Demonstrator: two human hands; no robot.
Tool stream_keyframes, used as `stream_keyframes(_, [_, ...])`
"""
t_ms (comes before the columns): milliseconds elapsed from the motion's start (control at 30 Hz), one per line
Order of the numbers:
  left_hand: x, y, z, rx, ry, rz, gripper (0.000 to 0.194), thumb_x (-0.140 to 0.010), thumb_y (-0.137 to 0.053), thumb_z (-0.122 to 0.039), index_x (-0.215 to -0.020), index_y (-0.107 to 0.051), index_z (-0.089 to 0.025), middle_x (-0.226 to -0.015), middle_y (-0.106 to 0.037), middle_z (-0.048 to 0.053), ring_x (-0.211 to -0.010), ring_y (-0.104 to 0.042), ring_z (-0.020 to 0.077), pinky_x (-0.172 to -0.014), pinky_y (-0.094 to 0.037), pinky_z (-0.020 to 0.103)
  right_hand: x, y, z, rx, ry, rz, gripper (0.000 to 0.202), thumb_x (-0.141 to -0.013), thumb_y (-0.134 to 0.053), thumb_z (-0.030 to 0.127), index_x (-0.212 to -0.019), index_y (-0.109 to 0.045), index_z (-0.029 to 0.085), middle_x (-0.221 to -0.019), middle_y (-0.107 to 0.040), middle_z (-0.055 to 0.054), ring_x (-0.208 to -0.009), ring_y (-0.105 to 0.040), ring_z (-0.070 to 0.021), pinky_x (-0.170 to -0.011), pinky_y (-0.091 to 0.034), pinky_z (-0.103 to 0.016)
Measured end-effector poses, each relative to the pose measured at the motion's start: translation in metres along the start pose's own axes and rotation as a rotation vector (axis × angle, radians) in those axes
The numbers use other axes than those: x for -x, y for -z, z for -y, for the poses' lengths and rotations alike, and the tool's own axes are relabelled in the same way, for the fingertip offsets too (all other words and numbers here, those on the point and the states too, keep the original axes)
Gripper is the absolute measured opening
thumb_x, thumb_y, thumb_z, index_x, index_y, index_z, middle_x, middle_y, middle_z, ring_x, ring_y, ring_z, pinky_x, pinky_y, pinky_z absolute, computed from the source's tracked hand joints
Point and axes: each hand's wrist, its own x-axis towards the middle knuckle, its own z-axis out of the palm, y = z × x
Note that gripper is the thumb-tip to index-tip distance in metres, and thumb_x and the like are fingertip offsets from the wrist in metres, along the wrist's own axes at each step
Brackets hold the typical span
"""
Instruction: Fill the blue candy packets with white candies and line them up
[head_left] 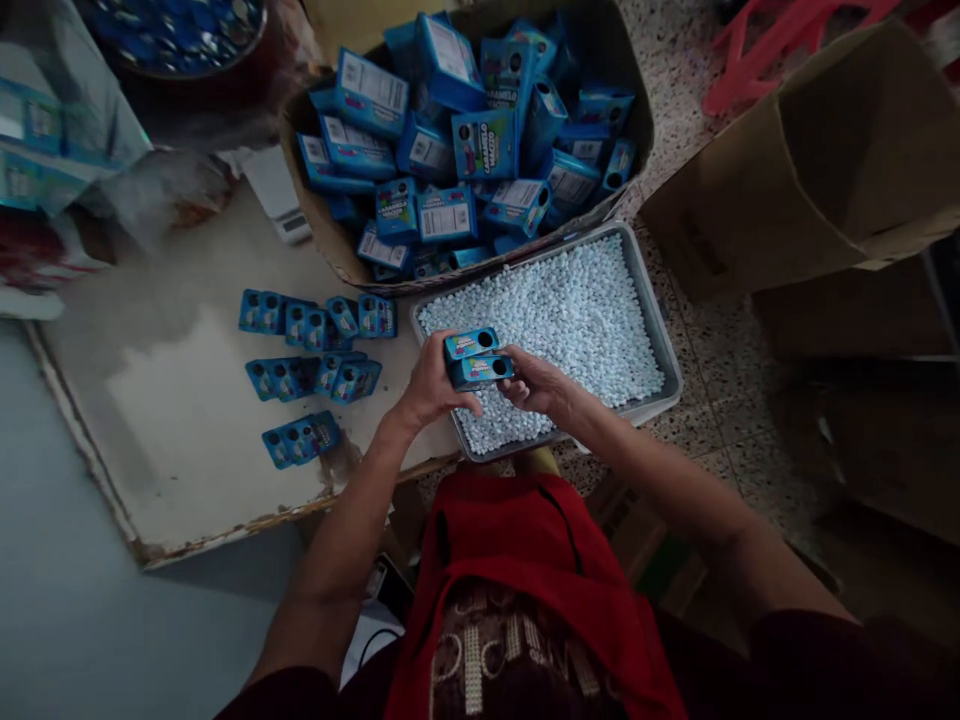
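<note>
Two small blue boxes (472, 343) with dark round openings are side by side above the near left part of a grey tray (670, 350) full of white pellets (570, 320). My left hand (435, 385) is wrapped round their left ends. At their right end, my right hand (534, 382) has its fingers bent against the nearer box. Several similar blue boxes (356, 380) stand in rows on the pale table (180, 400), left of my hands.
A large carton (322, 225) piled with blue boxes stands behind the tray. An open brown carton (735, 200) is at the right. At the back left are a bowl of blue wrapped pieces (180, 30) and plastic bags (67, 110).
</note>
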Motion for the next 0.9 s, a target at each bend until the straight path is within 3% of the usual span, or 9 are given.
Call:
stream_keyframes(100, [0.015, -0.015, 0.004, -0.16, 0.083, -0.051, 0.11, -0.05, -0.104, -0.073, -0.135, -0.053, -0.023, -0.128, -0.07, 0.015, -0.119, -0.071, 0.0383, -0.102, -0.058, 0.05, -0.008, 0.005, -0.01, -0.019, 0.0, -0.013, 0.045, -0.115, -0.037, 0.04, -0.075, -0.045, 0.019, -0.049, -0.051, 0.002, -0.034, -0.032, -0.0017, -0.033, -0.023, -0.008])
stream_keyframes(233, [0.023, -0.024, 0.007, -0.235, 0.22, -0.085, 0.087, -0.063, -0.104, -0.046, -0.13, -0.054, -0.024, -0.12, -0.074, 0.011, -0.113, -0.074, 0.0343, -0.097, -0.06, 0.044, -0.018, 0.024, -0.021, 0.177, 0.165, -0.028, 0.049, -0.116, -0.031, 0.053, -0.088, -0.054, 0.019, -0.06, -0.062, -0.002, -0.042, -0.045, -0.0083, -0.04, -0.034, -0.016])
stream_keyframes(300, [0.021, -0.016, 0.009, -0.3, 0.302, -0.101, 0.083, -0.065, -0.103, -0.041, -0.129, -0.054, -0.023, -0.12, -0.074, 0.01, -0.113, -0.074, 0.0343, -0.096, -0.06, 0.044, -0.025, 0.047, -0.016, 0.474, 0.496, -0.23, 0.053, -0.112, -0.038, 0.064, -0.093, -0.059, 0.02, -0.067, -0.065, -0.004, -0.052, -0.054, -0.013, -0.051, -0.044, -0.022])
stream_keyframes(367, [0.014, -0.003, 0.01, -0.437, 0.37, -0.091, 0.081, -0.063, -0.103, -0.038, -0.127, -0.056, -0.023, -0.121, -0.074, 0.011, -0.114, -0.073, 0.0355, -0.097, -0.059, 0.044, -0.037, 0.079, 0.003, 0.779, 0.945, -0.607, 0.054, -0.108, -0.045, 0.069, -0.09, -0.062, 0.021, -0.077, -0.068, -0.006, -0.072, -0.063, -0.0186, -0.074, -0.055, -0.031])
stream_keyframes(467, [-0.007, 0.013, 0.011, -0.687, 0.376, -0.011, 0.076, -0.059, -0.103, -0.036, -0.12, -0.06, -0.023, -0.118, -0.073, 0.011, -0.113, -0.071, 0.0383, -0.096, -0.058, 0.044, -0.061, 0.126, 0.049, 1.108, 1.382, -0.96, 0.052, -0.109, -0.041, 0.063, -0.106, -0.071, 0.021, -0.116, -0.074, -0.016, -0.116, -0.065, -0.0301, -0.115, -0.049, -0.052])
stream_keyframes(567, [-0.036, 0.009, 0.014, -0.792, 0.338, 0.08, 0.07, -0.052, -0.103, -0.028, -0.109, -0.063, -0.023, -0.104, -0.074, 0.012, -0.102, -0.072, 0.0412, -0.091, -0.058, 0.048, -0.088, 0.149, 0.087, 1.366, 1.452, -0.87, 0.058, -0.111, -0.038, 0.06, -0.141, -0.068, 0.021, -0.152, -0.062, -0.017, -0.146, -0.05, -0.035, -0.128, -0.036, -0.059])
stream_keyframes(667, [-0.064, -0.011, 0.022, -0.843, 0.356, 0.192, 0.067, -0.046, -0.099, -0.016, -0.103, -0.064, -0.023, -0.087, -0.072, 0.01, -0.093, -0.074, 0.0447, -0.088, -0.058, 0.056, -0.111, 0.145, 0.097, 1.434, 1.402, -0.795, 0.066, -0.111, -0.035, 0.063, -0.158, -0.057, 0.021, -0.163, -0.053, -0.016, -0.152, -0.042, -0.0376, -0.13, -0.033, -0.061])
stream_keyframes(833, [-0.095, -0.04, 0.039, -0.771, 0.294, 0.252, 0.062, -0.048, -0.103, -0.037, -0.087, -0.057, -0.023, -0.071, -0.063, 0.003, -0.1, -0.074, 0.0425, -0.099, -0.057, 0.062, -0.132, 0.12, 0.086, 1.381, 1.385, -0.707, 0.07, -0.111, -0.033, 0.067, -0.158, -0.057, 0.022, -0.144, -0.062, -0.016, -0.138, -0.051, -0.0357, -0.127, -0.035, -0.059])
stream_keyframes(900, [-0.104, -0.047, 0.037, -0.772, 0.333, 0.304, 0.073, -0.035, -0.107, -0.042, -0.085, -0.057, -0.023, -0.069, -0.063, 0.002, -0.1, -0.075, 0.0434, -0.1, -0.057, 0.063, -0.138, 0.113, 0.085, 1.372, 1.408, -0.645, 0.063, -0.11, -0.038, 0.066, -0.148, -0.065, 0.023, -0.134, -0.066, -0.014, -0.129, -0.055, -0.0332, -0.125, -0.037, -0.055])
